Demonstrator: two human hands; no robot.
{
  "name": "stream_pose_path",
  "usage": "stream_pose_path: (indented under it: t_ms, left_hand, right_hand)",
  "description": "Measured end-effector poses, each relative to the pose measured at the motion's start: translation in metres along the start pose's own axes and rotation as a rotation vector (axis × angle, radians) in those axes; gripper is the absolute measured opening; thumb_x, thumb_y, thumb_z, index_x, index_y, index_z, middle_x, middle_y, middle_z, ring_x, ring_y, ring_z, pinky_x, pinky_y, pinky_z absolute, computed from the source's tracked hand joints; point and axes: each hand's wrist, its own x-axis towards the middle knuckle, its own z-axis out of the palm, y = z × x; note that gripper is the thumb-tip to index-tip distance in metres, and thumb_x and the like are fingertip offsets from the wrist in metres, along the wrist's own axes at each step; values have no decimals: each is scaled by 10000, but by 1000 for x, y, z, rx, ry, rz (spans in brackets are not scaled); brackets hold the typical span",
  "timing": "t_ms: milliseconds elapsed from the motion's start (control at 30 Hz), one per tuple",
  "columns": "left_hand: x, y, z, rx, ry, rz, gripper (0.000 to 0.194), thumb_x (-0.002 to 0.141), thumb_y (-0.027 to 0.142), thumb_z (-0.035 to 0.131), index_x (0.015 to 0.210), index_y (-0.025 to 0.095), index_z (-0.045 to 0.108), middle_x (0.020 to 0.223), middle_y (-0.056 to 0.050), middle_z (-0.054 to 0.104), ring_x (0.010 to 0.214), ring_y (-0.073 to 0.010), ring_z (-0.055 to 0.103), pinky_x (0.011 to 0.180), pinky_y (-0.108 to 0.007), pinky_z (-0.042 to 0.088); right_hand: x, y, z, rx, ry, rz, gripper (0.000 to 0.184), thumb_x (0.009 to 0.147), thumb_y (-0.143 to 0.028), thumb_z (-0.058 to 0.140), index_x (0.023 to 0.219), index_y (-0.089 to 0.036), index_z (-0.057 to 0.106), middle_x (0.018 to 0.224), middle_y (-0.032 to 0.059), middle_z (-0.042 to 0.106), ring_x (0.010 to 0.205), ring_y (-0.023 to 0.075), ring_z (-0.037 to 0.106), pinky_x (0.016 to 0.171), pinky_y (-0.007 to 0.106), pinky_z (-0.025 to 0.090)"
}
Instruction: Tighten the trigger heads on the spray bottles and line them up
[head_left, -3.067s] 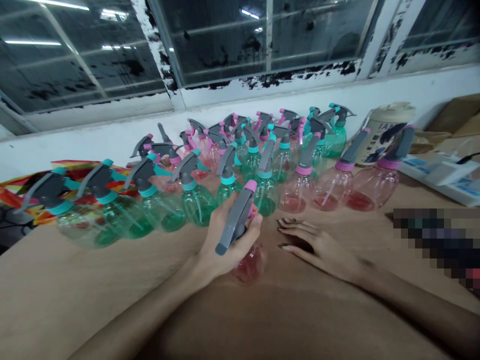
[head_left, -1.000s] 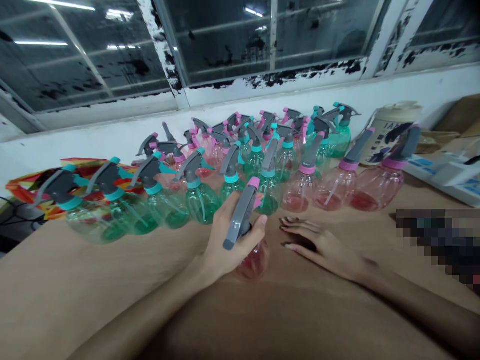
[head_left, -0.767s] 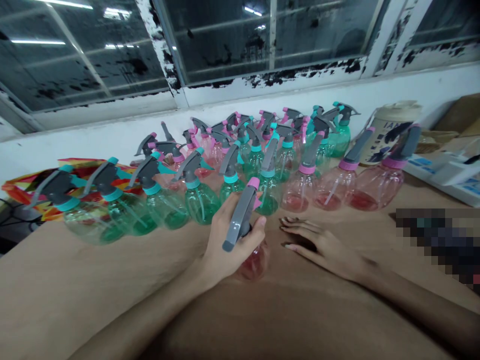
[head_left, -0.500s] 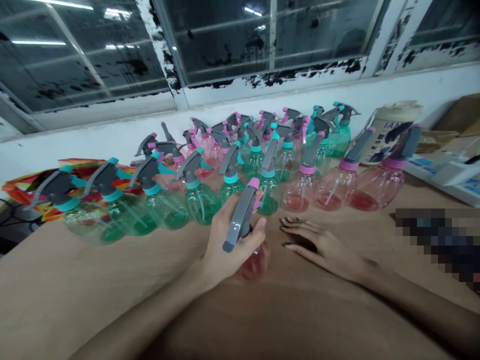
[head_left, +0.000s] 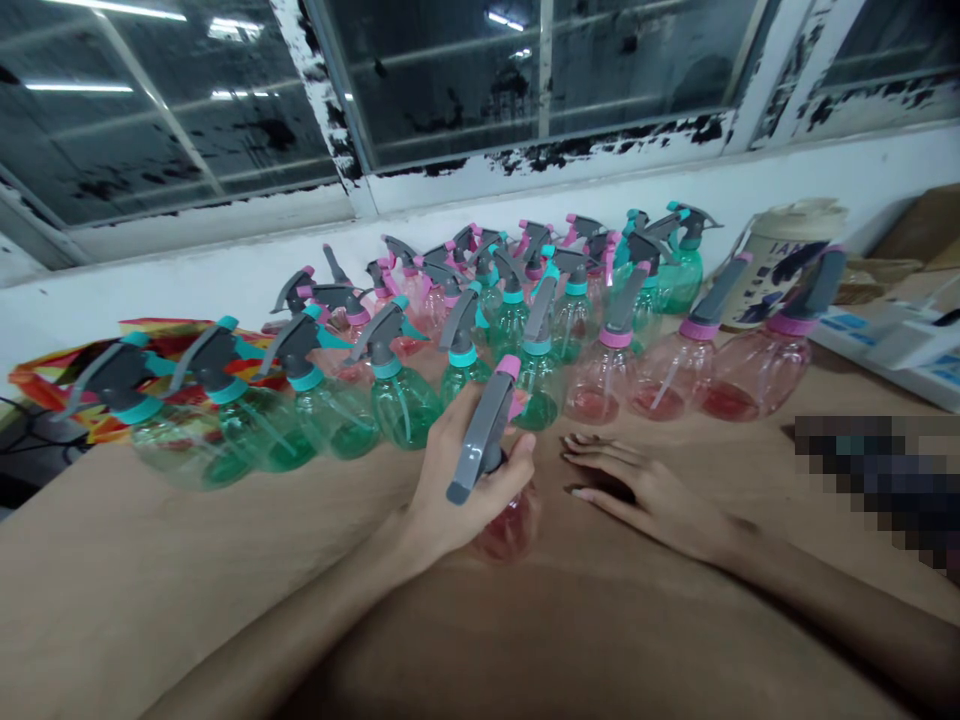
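Note:
My left hand (head_left: 457, 480) is wrapped round the neck of a pink spray bottle (head_left: 508, 525) with a grey trigger head and pink nozzle tip. The bottle stands on the wooden table (head_left: 225, 590), its collar hidden by my fingers. To the right, my right hand (head_left: 645, 495) rests on the tabletop with fingers stretched out, holding nothing. Just beyond both hands runs a front row of spray bottles: green ones such as this green spray bottle (head_left: 405, 408) on the left and middle, and pink ones such as this clear pink spray bottle (head_left: 596, 385) on the right.
More green and pink spray bottles crowd behind, near the white wall (head_left: 187, 262) under the windows. A colourful bag (head_left: 45, 370) lies at left. A cream printed jug (head_left: 784, 265), a white tray-like object (head_left: 892, 345) and a cardboard box (head_left: 922, 235) stand at right.

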Motion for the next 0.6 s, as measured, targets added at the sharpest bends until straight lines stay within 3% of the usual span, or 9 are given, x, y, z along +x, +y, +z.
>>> stream_pose_path:
  t_ms: [267,433,533,600]
  left_hand:
    - [2,5,-4,41,-51,4,23,807,221,534,814,221,512,677,14,550,606,-148,552,603,-299,484]
    - [4,5,-7,51,-70,29,110,826,234,509,718,222,488,636,17,509,589,-148,536,574,-287,476]
    - [2,0,-6,41,-18,88,37,821,257,531,838,228,548,740,-12,589,655,-171,582,618,-306,510]
    - [1,-2,-4,27,19,110,120,816,265,547,931,235,566,856,-40,631,775,-201,620,700,-330,529]
  right_hand:
    - [0,0,-1,-6,-12,5,422,897,-419,526,1291,-268,532,1335,41,569,1274,237,474,1060,471,406]
    - [0,-1,-1,-5,-26,15,443,901,-423,519,1311,-256,514,1345,50,560,1277,230,470,1068,461,396]
    - [0,-2,0,-12,-22,19,443,902,-432,513,1306,-250,516,1351,52,554,1287,231,458,1077,469,382]
    - [0,-2,0,-13,-14,18,437,900,-437,514,1297,-252,525,1345,50,560,1284,233,462,1079,474,378]
